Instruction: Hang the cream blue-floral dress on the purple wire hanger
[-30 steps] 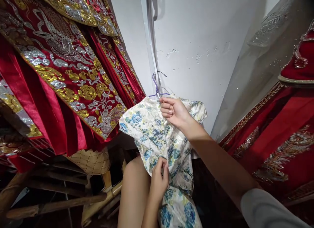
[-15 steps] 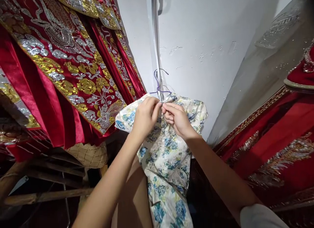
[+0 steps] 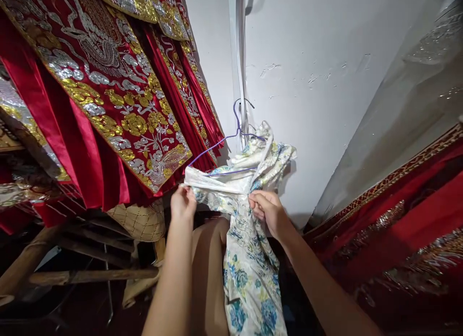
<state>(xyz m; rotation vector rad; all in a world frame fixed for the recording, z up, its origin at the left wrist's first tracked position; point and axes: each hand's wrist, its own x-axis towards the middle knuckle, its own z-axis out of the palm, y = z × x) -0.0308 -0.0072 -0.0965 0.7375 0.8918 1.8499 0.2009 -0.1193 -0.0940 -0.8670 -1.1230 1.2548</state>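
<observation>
A white dress (image 3: 249,268) with blue and yellow-green flowers hangs in front of me, its neckline pulled wide open. The purple wire hanger (image 3: 213,147) is hooked at the metal pole and shows inside the opened neck; its left arm stands bare above the fabric. My left hand (image 3: 183,201) pinches the dress at its left shoulder edge, just below the hanger's left end. With closed fingers, my right hand (image 3: 265,207) grips the front of the neckline near the middle. The dress's right shoulder is bunched over the hanger's right side.
Red costumes with gold and silver sequins (image 3: 133,124) hang close on the left. A metal pole (image 3: 238,51) runs up the white wall (image 3: 307,47). More red embroidered cloth (image 3: 405,244) fills the right. Wooden poles (image 3: 90,276) lie low on the left.
My hands have parted from the middle of the collar. The left hand moved left and down, pulling the dress's left shoulder off the hanger; the right moved down with the neckline.
</observation>
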